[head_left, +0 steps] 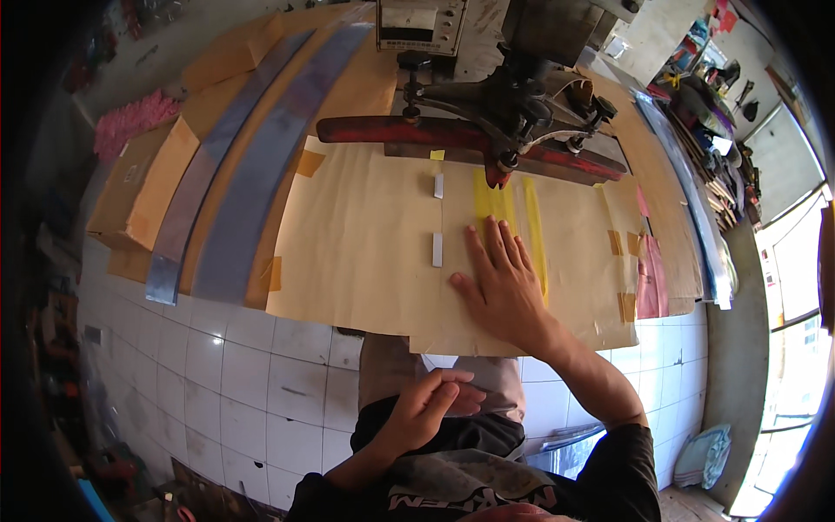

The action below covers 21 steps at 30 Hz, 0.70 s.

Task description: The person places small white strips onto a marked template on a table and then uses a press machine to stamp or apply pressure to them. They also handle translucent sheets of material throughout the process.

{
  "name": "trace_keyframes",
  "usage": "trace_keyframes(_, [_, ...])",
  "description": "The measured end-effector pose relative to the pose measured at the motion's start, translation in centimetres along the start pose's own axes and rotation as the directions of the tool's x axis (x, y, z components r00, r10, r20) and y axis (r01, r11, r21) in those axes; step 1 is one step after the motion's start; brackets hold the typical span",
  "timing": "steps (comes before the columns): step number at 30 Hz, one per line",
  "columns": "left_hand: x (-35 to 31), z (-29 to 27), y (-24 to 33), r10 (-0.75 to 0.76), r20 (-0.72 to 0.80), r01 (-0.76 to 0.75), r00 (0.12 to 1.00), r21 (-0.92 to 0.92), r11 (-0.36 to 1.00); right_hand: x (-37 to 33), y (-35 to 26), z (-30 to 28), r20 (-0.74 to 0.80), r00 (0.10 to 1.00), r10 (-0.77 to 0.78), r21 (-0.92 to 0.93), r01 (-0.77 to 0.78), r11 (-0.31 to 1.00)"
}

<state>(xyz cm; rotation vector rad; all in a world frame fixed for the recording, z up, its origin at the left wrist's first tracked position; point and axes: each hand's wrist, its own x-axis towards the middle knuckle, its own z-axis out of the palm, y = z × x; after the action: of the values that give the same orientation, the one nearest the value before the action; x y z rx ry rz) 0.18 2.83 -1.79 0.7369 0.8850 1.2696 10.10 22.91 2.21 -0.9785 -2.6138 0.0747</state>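
My right hand [500, 283] lies flat on a tan paper-like sheet [348, 235], fingers stretched toward the machine. Its fingertips rest at a yellow tape strip [495, 193], and a second yellow strip [535, 235] runs beside them. Over my lap, off the sheet's near edge, hovers my left hand [430, 404]. Its fingers are loosely curled and slightly apart, with nothing visible in them. Two small white pieces [437, 250] [438, 186] sit along a line left of my right hand. Brown tape [626, 306] marks the sheet's sides.
A machine head with a long red bar [400, 130] spans the sheet's far side, near a control box [420, 26]. Bluish clear strips [261, 191] and a cardboard box [143, 183] lie at left. Pink material [652, 274] shows at the right edge, above the white tiled floor [296, 383].
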Motion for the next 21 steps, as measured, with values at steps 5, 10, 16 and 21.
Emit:
trace_keyframes(5, [0.0,0.1,0.2,-0.028,-0.011,0.028,1.0,-0.024,0.999,0.1,0.0,0.0,-0.006,1.0,0.005,0.004,-0.005,1.0])
trace_keyframes(10, [-0.1,-0.2,-0.5,-0.032,-0.024,0.031,0.999,-0.045,0.999,0.2,0.0,-0.3,0.018,1.0,0.009,0.009,-0.009,1.0])
trace_keyframes(16, [-0.1,-0.2,-0.7,-0.072,-0.082,0.067,0.994,-0.068,0.995,0.2,-0.1,-0.3,-0.024,1.0,0.008,0.015,-0.008,1.0])
trace_keyframes(21, [-0.2,-0.2,-0.8,-0.074,-0.096,0.069,0.993,-0.058,0.996,0.1,-0.2,-0.3,-0.035,0.999,0.005,0.023,-0.004,1.0])
